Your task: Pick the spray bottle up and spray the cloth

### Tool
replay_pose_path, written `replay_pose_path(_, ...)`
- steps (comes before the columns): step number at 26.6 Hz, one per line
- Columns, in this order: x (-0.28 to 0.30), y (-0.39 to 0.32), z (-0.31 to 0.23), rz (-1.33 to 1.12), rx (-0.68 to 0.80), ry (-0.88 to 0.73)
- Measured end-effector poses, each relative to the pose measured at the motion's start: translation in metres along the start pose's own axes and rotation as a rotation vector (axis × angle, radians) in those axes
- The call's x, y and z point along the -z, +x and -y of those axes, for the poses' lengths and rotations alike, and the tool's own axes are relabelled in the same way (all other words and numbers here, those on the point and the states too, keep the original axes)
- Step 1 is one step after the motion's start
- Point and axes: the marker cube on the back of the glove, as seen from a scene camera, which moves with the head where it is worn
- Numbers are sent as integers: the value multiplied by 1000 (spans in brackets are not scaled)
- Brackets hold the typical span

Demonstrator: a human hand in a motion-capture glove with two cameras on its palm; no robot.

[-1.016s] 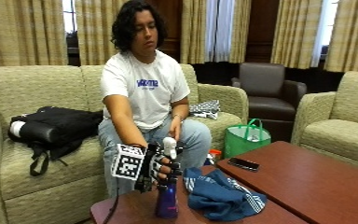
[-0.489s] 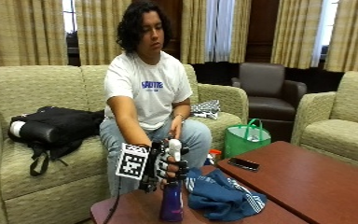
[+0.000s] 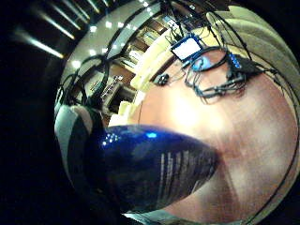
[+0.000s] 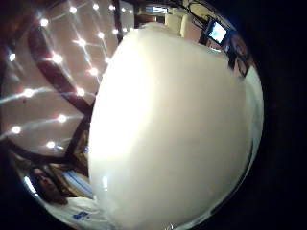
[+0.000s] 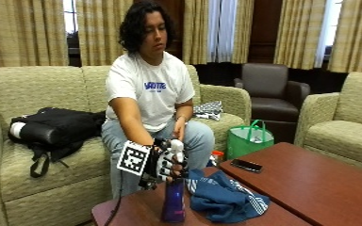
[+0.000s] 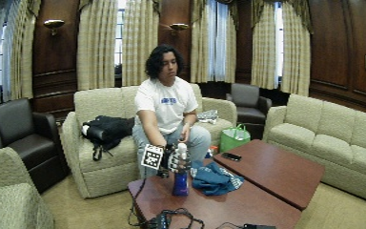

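We see the gloved right hand [image 5: 167,164] wrapped around the white sprayer head of the spray bottle [image 5: 173,205], fingers [image 5: 166,165] curled round the neck and gripping it. The blue bottle stands upright on the surface [image 5: 306,181], or just at it; we cannot tell if the base is touching. The cloth [image 5: 226,198], blue with white stripes, lies crumpled right beside the bottle on the same surface. In the little finger side palm view the blue bottle body [image 3: 145,168] fills the space near the palm; in the thumb side view the white head [image 4: 177,129] blocks nearly everything.

Risks, as we judge them: the hold is high on the head, so the heavier body could swing or slip once it hangs free. We cannot see where the nozzle faces; if it points away from the cloth, spray lands on the wood or toward the phone [image 5: 246,165] lying farther along the surface. We cannot tell if a finger sits on the trigger, so a regrip may be needed, and that is when a drop is likeliest. The bare hand is not steadying anything.
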Motion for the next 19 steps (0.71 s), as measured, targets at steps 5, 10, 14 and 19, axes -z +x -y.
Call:
replay_pose_path(5,3,-1,7,-2,66,83)
replay_pose_path(10,24,-5,-2,7,26,5)
replay_pose_path(14,65,-28,-12,53,50,-96)
replay_pose_path(19,91,-92,-19,103,59,-121)
